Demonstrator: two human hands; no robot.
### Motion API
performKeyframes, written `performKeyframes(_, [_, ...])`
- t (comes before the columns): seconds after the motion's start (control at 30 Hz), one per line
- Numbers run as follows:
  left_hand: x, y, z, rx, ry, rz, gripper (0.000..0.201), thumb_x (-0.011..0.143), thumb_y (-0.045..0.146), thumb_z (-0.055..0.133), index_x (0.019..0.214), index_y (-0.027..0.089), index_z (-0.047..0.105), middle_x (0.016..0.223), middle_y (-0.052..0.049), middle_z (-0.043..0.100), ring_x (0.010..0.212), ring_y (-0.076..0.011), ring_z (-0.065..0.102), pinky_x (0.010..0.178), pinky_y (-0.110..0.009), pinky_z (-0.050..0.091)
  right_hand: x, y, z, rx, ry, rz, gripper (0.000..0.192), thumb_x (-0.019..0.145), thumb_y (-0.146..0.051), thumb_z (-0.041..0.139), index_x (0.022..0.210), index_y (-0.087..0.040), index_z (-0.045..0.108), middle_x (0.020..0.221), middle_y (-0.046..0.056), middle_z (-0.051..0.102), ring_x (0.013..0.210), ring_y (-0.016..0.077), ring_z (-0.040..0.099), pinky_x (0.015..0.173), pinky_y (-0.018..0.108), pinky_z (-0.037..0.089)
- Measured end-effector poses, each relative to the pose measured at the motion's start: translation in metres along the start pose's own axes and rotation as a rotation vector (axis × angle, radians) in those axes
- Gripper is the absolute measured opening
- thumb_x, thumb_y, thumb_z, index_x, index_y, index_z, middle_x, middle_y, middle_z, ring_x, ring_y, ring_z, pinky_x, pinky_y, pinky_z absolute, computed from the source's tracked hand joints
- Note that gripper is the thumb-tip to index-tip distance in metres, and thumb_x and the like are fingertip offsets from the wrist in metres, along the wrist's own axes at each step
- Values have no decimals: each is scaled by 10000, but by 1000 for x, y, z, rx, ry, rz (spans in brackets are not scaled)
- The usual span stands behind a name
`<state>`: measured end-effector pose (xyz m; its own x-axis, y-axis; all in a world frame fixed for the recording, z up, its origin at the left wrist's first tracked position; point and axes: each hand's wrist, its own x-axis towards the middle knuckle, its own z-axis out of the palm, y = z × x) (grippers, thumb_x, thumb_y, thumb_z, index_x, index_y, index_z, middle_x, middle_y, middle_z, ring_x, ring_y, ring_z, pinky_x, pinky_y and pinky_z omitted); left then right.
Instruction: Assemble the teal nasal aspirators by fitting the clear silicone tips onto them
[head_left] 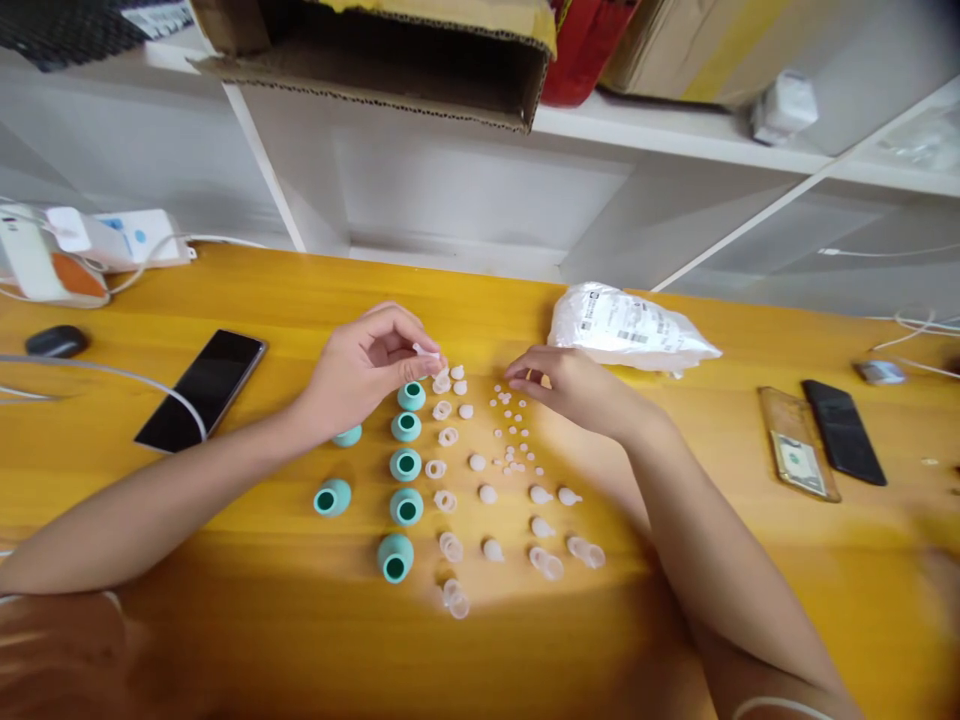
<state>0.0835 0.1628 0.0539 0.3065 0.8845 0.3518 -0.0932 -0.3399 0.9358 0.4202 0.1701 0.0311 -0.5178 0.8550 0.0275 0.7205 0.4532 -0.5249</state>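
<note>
My left hand is closed in a pinch on a small white plastic piece, above the far end of the laid-out parts. Below it runs a column of teal bulb-shaped pieces with dark round openings, among them a teal bulb. A second teal bulb lies to their left. Clear ring-shaped parts and white nozzle-like parts form further columns. My right hand hovers with loosely bent, slightly parted fingers beside scattered tiny translucent discs; nothing shows between them.
A white plastic bag lies behind my right hand. A phone with a cable over it is at left, near a black mouse. At right are a dark phone and a clear case. An open cardboard box sits on the shelf.
</note>
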Motion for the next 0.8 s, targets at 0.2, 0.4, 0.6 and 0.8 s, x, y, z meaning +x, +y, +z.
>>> performKeyframes(0.2, [0, -3, 0, 7, 27, 33, 294, 868, 444, 1050, 888, 252, 828, 950, -47, 801, 906, -218, 767, 842, -402, 663, 8, 6, 18, -120, 32, -49, 220, 1101, -199, 655, 1029, -248, 857, 1051, 84, 838, 882, 256, 784, 837, 390, 593])
performKeyframes(0.4, [-3, -5, 4, -23, 52, -131, 359, 831, 446, 1057, 889, 221, 783, 995, -45, 813, 946, -205, 783, 928, -387, 698, 11, 11, 21, -130, 5, -89, 313, 1113, -159, 586, 1075, -232, 888, 1073, 93, 860, 891, 252, 804, 860, 377, 605])
performKeyframes(0.6, [-6, -2, 9, -20, 16, -189, 288, 859, 379, 1004, 1026, 223, 829, 1067, -49, 841, 1007, -206, 805, 1021, -397, 698, 10, 10, 17, -142, -32, -139, 317, 1112, -155, 617, 1200, -244, 908, 1151, 109, 872, 936, 252, 827, 896, 368, 617])
performKeyframes(0.8, [-8, 7, 13, -26, -8, -183, 230, 899, 375, 956, 1040, 228, 849, 1084, -58, 873, 1043, -223, 831, 1047, -411, 699, 10, 12, 19, -181, -38, -193, 328, 1122, -151, 601, 1204, -239, 907, 1164, 122, 863, 929, 249, 826, 862, 354, 603])
